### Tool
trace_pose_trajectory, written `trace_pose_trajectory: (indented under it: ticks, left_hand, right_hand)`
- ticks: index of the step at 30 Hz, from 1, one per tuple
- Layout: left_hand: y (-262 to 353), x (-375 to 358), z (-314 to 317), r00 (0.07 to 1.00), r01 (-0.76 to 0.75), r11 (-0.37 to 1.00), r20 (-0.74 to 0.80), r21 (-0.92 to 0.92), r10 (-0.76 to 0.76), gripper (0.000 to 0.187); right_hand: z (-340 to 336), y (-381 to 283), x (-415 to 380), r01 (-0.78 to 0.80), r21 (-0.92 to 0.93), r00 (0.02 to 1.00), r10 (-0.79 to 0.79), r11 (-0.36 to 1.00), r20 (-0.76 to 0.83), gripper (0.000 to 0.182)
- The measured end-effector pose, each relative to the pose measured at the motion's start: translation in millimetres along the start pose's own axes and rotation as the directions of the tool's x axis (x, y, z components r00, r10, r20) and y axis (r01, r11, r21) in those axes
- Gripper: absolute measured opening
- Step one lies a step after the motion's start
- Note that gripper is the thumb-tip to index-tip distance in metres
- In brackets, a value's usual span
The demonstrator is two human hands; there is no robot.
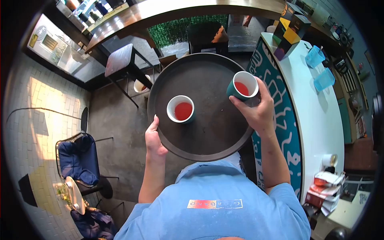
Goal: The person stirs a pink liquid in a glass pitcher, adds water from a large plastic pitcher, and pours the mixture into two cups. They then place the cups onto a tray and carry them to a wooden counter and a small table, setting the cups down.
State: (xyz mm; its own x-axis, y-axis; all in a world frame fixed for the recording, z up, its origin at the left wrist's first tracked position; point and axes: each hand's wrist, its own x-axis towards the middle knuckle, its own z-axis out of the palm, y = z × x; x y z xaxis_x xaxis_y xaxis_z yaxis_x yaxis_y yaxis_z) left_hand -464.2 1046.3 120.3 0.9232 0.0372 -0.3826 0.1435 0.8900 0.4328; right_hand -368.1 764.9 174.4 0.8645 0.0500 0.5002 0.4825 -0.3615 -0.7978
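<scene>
A round dark serving tray (202,138) is held level in front of my body. My left hand (155,138) grips its left edge, thumb at the rim and the other fingers hidden beneath. On the tray, left of centre, stands a paper cup (171,112) with a white inside and red liquid in it. My right hand (259,106) is closed around a second paper cup (236,93), green outside and also holding red liquid. This cup is at the tray's right side, slightly tilted; whether its base touches the tray is hidden.
On the right runs a white counter (316,120) with blue plastic cups (315,57), a black box (292,34) and a stack of papers (326,190). A bar stool (120,56) and wooden bar (160,14) are ahead. A chair (80,160) stands at left.
</scene>
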Motion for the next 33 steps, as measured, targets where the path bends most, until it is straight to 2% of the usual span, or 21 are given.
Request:
trace_pose_trajectory:
  ticks: [4, 5, 8, 10, 12, 13, 16, 17, 18, 19, 20, 22, 25, 26, 28, 30, 33]
  left_hand:
    - [14, 54, 32, 1.0, 0.014, 0.999, -0.016, 0.047, -0.013, 0.046]
    - [17, 66, 39, 1.0, -0.003, 0.999, -0.014, 0.042, 0.003, 0.046]
    - [26, 102, 64, 0.993, -0.096, 0.995, -0.064, 0.034, 0.098, 0.046]
    - [40, 123, 73, 0.996, -0.07, 0.997, -0.062, 0.016, 0.071, 0.046]
    - [55, 144, 82, 0.998, -0.06, 0.998, 0.037, -0.011, 0.06, 0.045]
    - [63, 153, 91, 0.995, -0.066, 0.998, 0.075, 0.002, 0.066, 0.045]
    - [86, 187, 115, 0.995, -0.085, 0.996, 0.049, 0.015, 0.085, 0.044]
    - [98, 201, 115, 0.988, -0.082, 0.995, 0.134, 0.057, 0.074, 0.044]
    - [105, 215, 116, 0.988, -0.07, 0.996, 0.141, 0.057, 0.061, 0.044]
    - [114, 231, 118, 0.99, -0.124, 0.99, 0.082, 0.066, 0.118, 0.043]
    - [123, 249, 124, 0.984, -0.178, 0.981, 0.03, 0.077, 0.176, 0.043]
    - [140, 275, 134, 0.988, -0.132, 0.991, 0.083, 0.015, 0.13, 0.042]
    - [166, 314, 140, 0.974, -0.049, 0.998, 0.225, 0.033, 0.04, 0.041]
    - [171, 328, 142, 0.973, -0.037, 0.999, 0.23, 0.029, 0.029, 0.041]
    - [182, 350, 145, 0.991, -0.082, 0.996, 0.11, 0.017, 0.08, 0.046]
    - [190, 369, 144, 0.99, -0.091, 0.996, 0.108, 0.013, 0.089, 0.046]
    - [192, 389, 150, 0.977, -0.053, 0.996, 0.204, -0.074, 0.067, 0.046]
  right_hand:
    - [-18, 12, 88, 0.051, 0.096, 0.998, -0.047, 0.994, -0.043, 0.059]
    - [-24, 16, 111, 0.101, 0.016, 0.992, -0.1, 0.995, -0.073, 0.058]
    - [-38, 37, 181, 0.117, 0.151, 0.992, -0.109, 0.982, -0.063, 0.054]
    - [-41, 58, 225, 0.097, 0.213, 0.99, -0.072, 0.972, -0.119, 0.054]
    - [-46, 79, 266, 0.065, 0.096, 0.984, -0.048, 0.993, -0.174, 0.055]
    - [-49, 95, 285, 0.058, 0.092, 0.983, -0.041, 0.994, -0.176, 0.056]
    - [-45, 135, 339, 0.075, 0.144, 0.976, -0.043, 0.987, -0.213, 0.056]
    - [-46, 149, 354, 0.059, 0.079, 0.968, -0.038, 0.995, -0.247, 0.055]
    - [-45, 159, 367, 0.045, 0.009, 0.958, -0.041, 0.999, -0.283, 0.053]
    - [-39, 167, 380, 0.031, 0.058, 0.959, -0.013, 0.998, -0.284, 0.054]
    - [-34, 177, 392, 0.0, -0.007, 0.941, -0.002, 1.0, -0.338, 0.056]
    - [-24, 197, 413, -0.03, 0.012, 0.922, 0.032, 0.999, -0.386, 0.059]
    - [-20, 227, 447, -0.135, -0.103, 0.896, 0.077, 0.985, -0.437, 0.065]
    - [-19, 234, 460, -0.163, -0.131, 0.89, 0.088, 0.978, -0.446, 0.066]
    - [-18, 251, 482, -0.185, -0.149, 0.879, 0.096, 0.971, -0.467, 0.066]
    - [-21, 273, 503, -0.209, -0.156, 0.866, 0.108, 0.965, -0.488, 0.067]
    - [-32, 314, 540, -0.282, -0.208, 0.83, 0.129, 0.937, -0.543, 0.072]
